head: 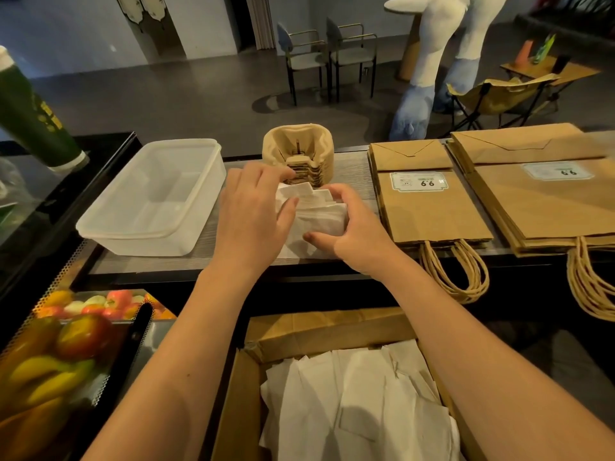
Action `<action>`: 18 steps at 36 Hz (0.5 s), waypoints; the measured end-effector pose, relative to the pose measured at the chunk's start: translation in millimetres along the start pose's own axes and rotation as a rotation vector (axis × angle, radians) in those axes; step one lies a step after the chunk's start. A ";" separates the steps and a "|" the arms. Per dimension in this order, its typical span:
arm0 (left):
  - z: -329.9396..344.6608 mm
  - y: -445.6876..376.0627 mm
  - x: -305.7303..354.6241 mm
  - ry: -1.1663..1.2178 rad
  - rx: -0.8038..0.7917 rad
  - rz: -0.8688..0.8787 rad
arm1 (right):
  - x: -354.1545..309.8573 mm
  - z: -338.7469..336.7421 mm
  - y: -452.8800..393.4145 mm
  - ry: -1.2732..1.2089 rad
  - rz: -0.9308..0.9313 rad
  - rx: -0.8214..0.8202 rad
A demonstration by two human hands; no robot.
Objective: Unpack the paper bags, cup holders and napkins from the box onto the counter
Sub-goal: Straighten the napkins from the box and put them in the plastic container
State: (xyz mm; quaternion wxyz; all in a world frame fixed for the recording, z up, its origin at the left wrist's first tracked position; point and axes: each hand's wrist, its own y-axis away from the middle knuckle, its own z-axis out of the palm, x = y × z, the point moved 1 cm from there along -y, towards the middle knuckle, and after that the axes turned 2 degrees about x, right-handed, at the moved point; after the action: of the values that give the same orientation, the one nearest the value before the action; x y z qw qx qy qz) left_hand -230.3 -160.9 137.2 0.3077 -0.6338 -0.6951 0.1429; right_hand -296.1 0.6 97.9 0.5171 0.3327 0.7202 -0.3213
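In the head view, a stack of white napkins [312, 211] is held on the counter [352, 161] between both hands. The left hand [253, 207] lies over its left side with the thumb pressed on top, and the right hand [359, 227] has its grip curled round the right edge.

The step in hand is judged to be squaring the stack: the stepped edges are best nudged flush from both sides, with light pressure so that no sheets are creased, and the stack set just in front of the pulp cup holders [299, 154].

More napkins [359, 404] are left in the cardboard box [239, 407] below. Two piles of paper bags [429, 207] are already laid out; on each white label "9.9" can be read, while the smaller print is too fine to make out.
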 end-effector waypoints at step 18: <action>10.5 -2.4 2.7 0.105 0.013 0.164 | 1.0 -0.3 0.9 -0.004 -0.027 0.004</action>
State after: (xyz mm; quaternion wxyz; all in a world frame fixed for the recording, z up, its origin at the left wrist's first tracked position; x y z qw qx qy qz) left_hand -238.6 -156.7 131.2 0.3353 -0.6931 -0.6228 0.1387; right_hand -295.7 1.5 96.9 0.5134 0.3232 0.7229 -0.3307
